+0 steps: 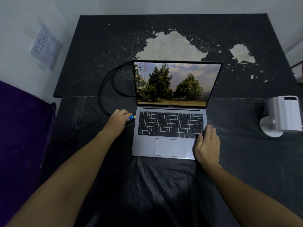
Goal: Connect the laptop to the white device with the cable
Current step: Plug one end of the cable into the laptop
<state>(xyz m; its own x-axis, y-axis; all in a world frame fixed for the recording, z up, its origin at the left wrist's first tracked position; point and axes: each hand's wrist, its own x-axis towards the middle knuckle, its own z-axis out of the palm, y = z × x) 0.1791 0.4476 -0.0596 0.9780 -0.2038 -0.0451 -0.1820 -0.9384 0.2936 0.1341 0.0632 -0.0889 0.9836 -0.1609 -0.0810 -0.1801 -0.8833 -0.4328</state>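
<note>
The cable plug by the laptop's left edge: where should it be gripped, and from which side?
Grip the plug on its blue shell, behind the gold tip, coming from the left, as the left hand does. The tip points right at the laptop side, so that end must stay bare. The cable trails off left, in line with the push. The right hand steadies the laptop.

Left arm extended forward, bare forearm angled inward; left hand (120,117) knuckles-up, fingers curled closed around the blue plug (132,117) of the cable. Right arm extended forward on the opposite side; right hand (207,145) flat, palm down, fingers straight and together, resting on the laptop (170,147) at its right front corner.
</note>
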